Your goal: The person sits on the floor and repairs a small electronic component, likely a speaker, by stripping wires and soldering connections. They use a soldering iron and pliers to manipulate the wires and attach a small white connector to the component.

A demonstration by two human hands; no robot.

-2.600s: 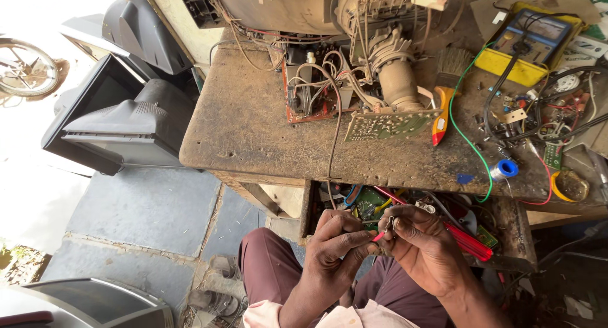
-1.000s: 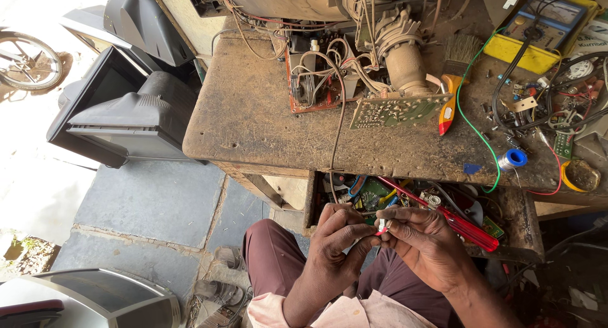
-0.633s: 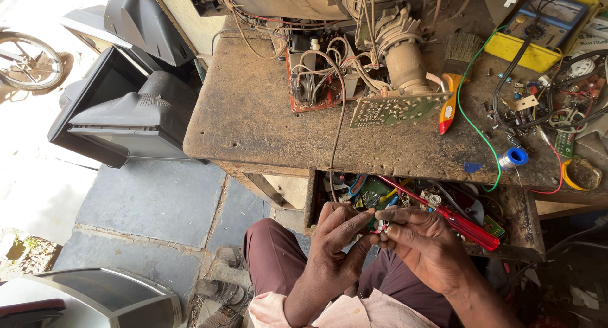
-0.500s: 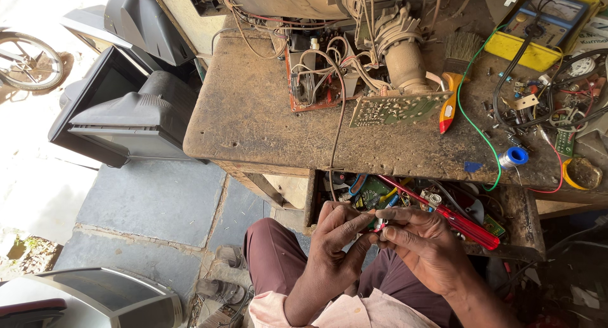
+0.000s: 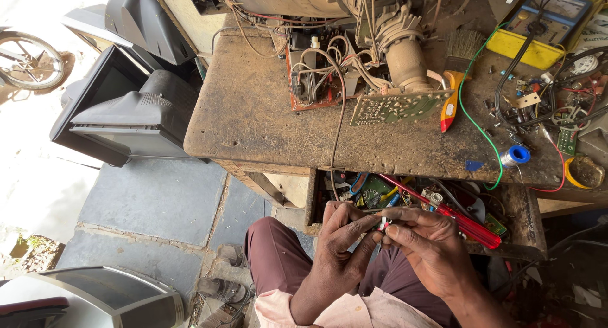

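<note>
Quick tally: two hands, left hand (image 5: 339,249) & right hand (image 5: 430,249); one red screwdriver (image 5: 443,212); one yellow multimeter (image 5: 544,24); two circuit boards (image 5: 396,106), (image 5: 310,81); one solder spool (image 5: 514,155); one wheel (image 5: 28,60).

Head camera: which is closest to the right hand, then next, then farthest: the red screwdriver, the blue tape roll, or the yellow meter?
From the right hand:
1. Red screwdriver, in the open drawer just beside it.
2. Blue tape roll, on the bench's near right edge.
3. Yellow meter, at the bench's far right corner.
</note>
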